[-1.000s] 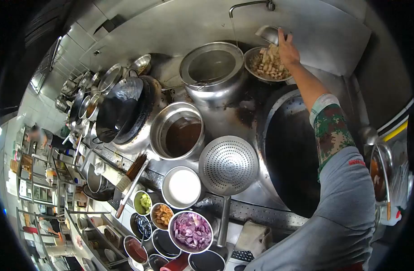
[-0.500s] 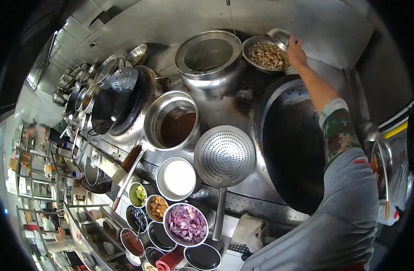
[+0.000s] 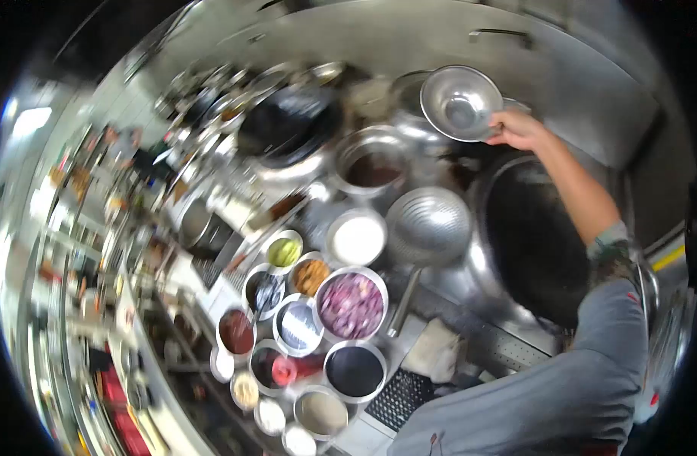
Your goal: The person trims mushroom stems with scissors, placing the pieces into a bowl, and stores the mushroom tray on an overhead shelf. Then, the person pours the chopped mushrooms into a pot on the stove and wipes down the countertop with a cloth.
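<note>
Steel bowl [image 3: 460,102] lifted at the back of the stove, pinched by its rim in my right hand [image 3: 518,129].

I see the bowl tipped toward me, empty, above the far rim of the big black wok [image 3: 535,239]. Left of the wok lies a perforated skimmer [image 3: 428,226]; nearer me, a bowl of chopped red onion [image 3: 351,305] sits among smaller tubs. My left hand is out of view.

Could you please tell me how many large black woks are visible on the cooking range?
2: one wok under the right arm, empty; another wok at the far back, blurred. More may be hidden in the blur.
</note>
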A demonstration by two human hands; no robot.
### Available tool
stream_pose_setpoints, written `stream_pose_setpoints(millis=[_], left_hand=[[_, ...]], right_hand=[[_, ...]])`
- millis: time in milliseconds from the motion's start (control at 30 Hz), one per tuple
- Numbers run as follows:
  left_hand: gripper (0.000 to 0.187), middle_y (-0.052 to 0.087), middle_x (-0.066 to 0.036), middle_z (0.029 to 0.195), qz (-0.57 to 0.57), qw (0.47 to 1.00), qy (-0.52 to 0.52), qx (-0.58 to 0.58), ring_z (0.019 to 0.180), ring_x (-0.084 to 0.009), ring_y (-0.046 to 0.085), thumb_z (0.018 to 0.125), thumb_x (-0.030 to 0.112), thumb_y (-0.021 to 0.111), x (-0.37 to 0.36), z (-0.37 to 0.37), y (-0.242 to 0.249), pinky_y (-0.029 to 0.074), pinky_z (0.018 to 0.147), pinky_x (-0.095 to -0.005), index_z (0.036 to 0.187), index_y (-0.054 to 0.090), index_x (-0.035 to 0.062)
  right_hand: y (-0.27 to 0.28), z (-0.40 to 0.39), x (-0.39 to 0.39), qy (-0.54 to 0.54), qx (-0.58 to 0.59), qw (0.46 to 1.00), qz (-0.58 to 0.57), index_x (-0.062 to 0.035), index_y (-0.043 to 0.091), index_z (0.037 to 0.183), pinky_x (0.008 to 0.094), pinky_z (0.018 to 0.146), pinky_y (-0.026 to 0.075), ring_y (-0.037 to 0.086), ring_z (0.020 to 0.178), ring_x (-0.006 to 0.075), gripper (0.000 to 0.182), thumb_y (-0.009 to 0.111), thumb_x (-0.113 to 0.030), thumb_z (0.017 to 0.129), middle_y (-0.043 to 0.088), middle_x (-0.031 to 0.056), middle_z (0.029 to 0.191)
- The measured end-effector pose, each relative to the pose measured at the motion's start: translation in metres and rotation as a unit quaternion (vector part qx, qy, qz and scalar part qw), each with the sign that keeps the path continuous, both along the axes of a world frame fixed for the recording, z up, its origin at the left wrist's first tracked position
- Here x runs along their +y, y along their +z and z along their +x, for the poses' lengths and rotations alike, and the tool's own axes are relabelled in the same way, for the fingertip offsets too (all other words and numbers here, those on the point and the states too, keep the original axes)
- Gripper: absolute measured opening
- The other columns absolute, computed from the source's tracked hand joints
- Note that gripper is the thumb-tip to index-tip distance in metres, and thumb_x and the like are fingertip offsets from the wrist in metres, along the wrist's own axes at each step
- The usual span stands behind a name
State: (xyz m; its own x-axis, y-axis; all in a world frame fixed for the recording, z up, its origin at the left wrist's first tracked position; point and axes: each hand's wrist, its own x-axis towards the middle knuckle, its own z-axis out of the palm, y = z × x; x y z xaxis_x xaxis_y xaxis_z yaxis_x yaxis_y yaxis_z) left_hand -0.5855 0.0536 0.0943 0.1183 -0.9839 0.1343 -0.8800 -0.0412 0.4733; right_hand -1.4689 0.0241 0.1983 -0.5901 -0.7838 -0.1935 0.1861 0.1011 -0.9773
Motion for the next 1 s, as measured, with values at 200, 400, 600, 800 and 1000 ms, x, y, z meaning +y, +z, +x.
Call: stream_pose_setpoints(millis=[200, 400, 600, 800, 1000], left_hand=[[0.044, 0.067, -0.019, 0.118, -0.042, 0.985, 0.038, 0.162, 0.095, -0.0263, 0.071, 0.090, 0.001, 0.064, 0.028, -0.006, -0.009, 0.055, 0.084, -0.0355, 0.133, 0.057, 0.0005], [0.042, 0.069, -0.018, 0.109, -0.095, 0.957, 0.182, 0.207, 0.084, -0.0263, 0.070, 0.090, 0.007, 0.069, 0.170, 0.072, -0.055, 0.057, 0.075, -0.0352, 0.130, 0.058, 0.0023], [0.041, 0.068, -0.019, 0.109, -0.101, 0.875, 0.449, 0.150, 0.084, -0.0273, 0.070, 0.091, 0.010, 0.068, 0.376, 0.154, -0.086, 0.057, 0.075, -0.0357, 0.130, 0.058, 0.0007], [0.040, 0.068, -0.020, 0.108, -0.130, 0.767, 0.620, 0.101, 0.085, -0.0250, 0.069, 0.094, 0.012, 0.065, 0.544, 0.157, -0.109, 0.056, 0.072, -0.0348, 0.129, 0.056, -0.0067], [0.041, 0.067, -0.015, 0.107, -0.156, 0.663, 0.682, 0.267, 0.082, -0.0185, 0.067, 0.098, 0.020, 0.062, 0.571, 0.136, -0.142, 0.054, 0.067, -0.0297, 0.131, 0.056, -0.0038]], right_hand=[[0.063, 0.284, -0.061, 0.333, 0.025, 0.942, -0.027, 0.0026, 0.051, 0.132, 0.0433, 0.077, 0.063, 0.070, 0.100, 0.0262, 0.048, 0.065, -0.008, 0.088, 0.066, 0.0161, 0.118], [-0.018, 0.637, -0.065, 0.593, -0.128, 0.790, 0.085, 0.0064, 0.057, 0.122, 0.0508, 0.085, 0.058, 0.069, 0.097, 0.0277, 0.037, 0.065, -0.006, 0.088, 0.068, 0.0153, 0.111], [-0.166, 0.955, -0.005, 0.642, -0.221, 0.693, 0.240, 0.0126, 0.047, 0.126, 0.0456, 0.086, 0.060, 0.066, 0.101, 0.0364, 0.038, 0.053, -0.002, 0.091, 0.060, 0.0239, 0.119], [-0.202, 1.107, -0.011, 0.647, -0.093, 0.733, 0.191, 0.0101, 0.053, 0.124, 0.0429, 0.076, 0.063, 0.069, 0.093, 0.0326, 0.035, 0.049, -0.004, 0.091, 0.064, 0.0211, 0.113], [-0.204, 1.115, 0.080, 0.780, -0.031, 0.585, 0.221, 0.0104, 0.054, 0.123, 0.0485, 0.079, 0.062, 0.070, 0.096, 0.0364, 0.038, 0.055, -0.002, 0.087, 0.065, 0.0243, 0.115]])
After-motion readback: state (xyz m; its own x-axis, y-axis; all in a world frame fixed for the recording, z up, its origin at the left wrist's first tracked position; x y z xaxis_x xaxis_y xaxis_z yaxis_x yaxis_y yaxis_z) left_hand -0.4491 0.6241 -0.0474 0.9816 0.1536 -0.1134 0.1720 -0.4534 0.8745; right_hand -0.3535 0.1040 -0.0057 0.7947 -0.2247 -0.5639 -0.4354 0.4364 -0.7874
